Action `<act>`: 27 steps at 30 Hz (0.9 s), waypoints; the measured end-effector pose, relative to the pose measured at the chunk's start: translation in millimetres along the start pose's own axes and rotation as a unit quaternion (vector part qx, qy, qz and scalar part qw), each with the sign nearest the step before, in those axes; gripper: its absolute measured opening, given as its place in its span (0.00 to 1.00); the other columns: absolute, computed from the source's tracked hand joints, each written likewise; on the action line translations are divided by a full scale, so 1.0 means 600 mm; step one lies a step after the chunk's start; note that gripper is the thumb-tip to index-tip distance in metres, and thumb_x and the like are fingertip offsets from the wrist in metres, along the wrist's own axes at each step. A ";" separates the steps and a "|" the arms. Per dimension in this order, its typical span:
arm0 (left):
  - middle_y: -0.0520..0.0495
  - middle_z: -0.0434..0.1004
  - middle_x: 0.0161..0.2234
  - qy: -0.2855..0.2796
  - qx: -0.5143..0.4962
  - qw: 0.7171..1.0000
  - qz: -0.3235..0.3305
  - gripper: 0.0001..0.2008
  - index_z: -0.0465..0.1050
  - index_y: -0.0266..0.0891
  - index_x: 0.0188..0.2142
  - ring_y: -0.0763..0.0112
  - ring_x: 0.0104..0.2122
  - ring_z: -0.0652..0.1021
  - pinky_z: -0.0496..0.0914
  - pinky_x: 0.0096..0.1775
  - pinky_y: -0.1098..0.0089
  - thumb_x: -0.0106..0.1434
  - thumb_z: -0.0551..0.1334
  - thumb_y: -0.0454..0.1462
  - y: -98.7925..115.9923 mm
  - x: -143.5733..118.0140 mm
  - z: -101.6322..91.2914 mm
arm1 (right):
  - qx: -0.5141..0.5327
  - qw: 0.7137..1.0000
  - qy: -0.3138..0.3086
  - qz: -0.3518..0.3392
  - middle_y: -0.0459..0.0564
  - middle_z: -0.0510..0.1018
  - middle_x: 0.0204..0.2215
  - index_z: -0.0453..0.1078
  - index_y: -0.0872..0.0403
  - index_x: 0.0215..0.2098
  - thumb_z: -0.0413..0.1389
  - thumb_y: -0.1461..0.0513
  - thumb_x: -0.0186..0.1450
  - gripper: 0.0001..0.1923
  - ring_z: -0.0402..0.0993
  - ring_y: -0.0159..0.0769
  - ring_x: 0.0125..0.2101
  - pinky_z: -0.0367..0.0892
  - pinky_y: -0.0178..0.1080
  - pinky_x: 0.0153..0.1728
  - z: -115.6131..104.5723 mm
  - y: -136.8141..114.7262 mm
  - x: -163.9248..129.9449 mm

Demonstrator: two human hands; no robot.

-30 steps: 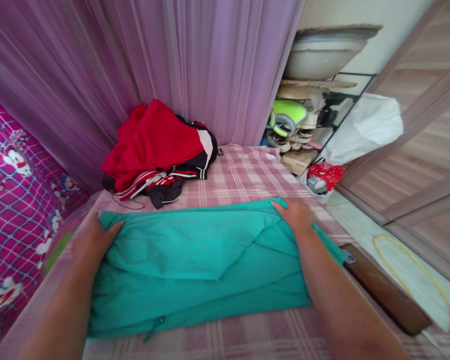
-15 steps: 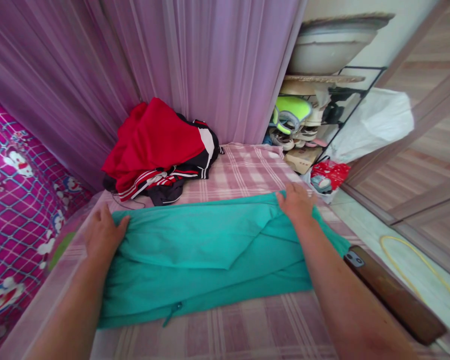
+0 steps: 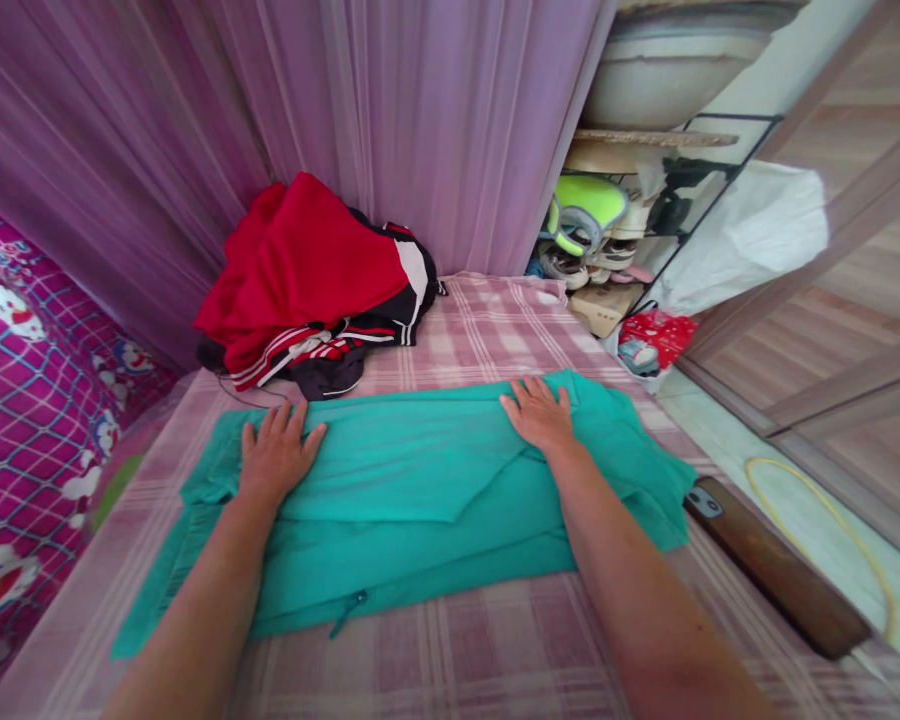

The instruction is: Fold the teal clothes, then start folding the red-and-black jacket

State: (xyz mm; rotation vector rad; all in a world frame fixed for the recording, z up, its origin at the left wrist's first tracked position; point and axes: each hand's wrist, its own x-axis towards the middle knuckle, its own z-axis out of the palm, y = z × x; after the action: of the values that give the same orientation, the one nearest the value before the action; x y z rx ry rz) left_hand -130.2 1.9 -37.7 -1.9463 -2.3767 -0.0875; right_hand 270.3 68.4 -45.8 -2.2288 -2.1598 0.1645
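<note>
A folded teal garment with a zip near its front edge lies spread across the pink plaid bed sheet. My left hand rests flat on the garment's left part, fingers spread. On the right part, near the far edge, my right hand presses down flat with its fingers apart. Neither hand grips anything.
A heap of red, black and white clothes sits at the back against the purple curtain. A phone lies on the wooden bed edge at right. A shoe rack and white bag stand beyond. A magenta patterned cloth is at left.
Both hands moved inward from the garment's far corners and now lie flat on top of it. The teal cloth is spread wider to the left and right.
</note>
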 end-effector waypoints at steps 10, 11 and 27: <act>0.34 0.61 0.68 0.029 -0.031 0.999 -0.008 0.32 0.60 0.35 0.68 0.46 0.67 0.61 0.50 0.65 0.39 0.71 0.45 0.49 0.012 -0.001 0.000 | 0.171 0.967 0.177 -0.071 0.59 0.67 0.65 0.66 0.53 0.63 0.45 0.54 0.73 0.25 0.59 0.51 0.65 0.44 0.64 0.66 -0.018 -0.077 -0.004; 0.34 0.61 0.67 0.031 -0.034 0.999 -0.009 0.32 0.60 0.36 0.68 0.47 0.67 0.61 0.50 0.65 0.39 0.71 0.45 0.49 0.011 -0.001 0.000 | 0.204 0.956 0.181 -0.107 0.58 0.68 0.64 0.68 0.53 0.62 0.47 0.54 0.72 0.24 0.60 0.49 0.65 0.48 0.60 0.66 -0.008 -0.097 -0.009; 0.34 0.64 0.66 0.105 -0.127 0.986 -0.008 0.27 0.65 0.35 0.64 0.48 0.64 0.65 0.52 0.65 0.43 0.70 0.48 0.41 0.002 -0.002 -0.002 | 0.932 0.333 0.062 0.133 0.50 0.80 0.45 0.72 0.49 0.41 0.53 0.56 0.68 0.09 0.76 0.35 0.50 0.71 0.48 0.55 0.028 -0.020 -0.028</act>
State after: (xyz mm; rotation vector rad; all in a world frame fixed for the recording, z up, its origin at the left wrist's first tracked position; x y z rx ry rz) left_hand -128.8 0.8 -36.7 -1.9052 -2.3371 -0.5917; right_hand 256.3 51.0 -60.4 -0.7068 -0.1906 1.3824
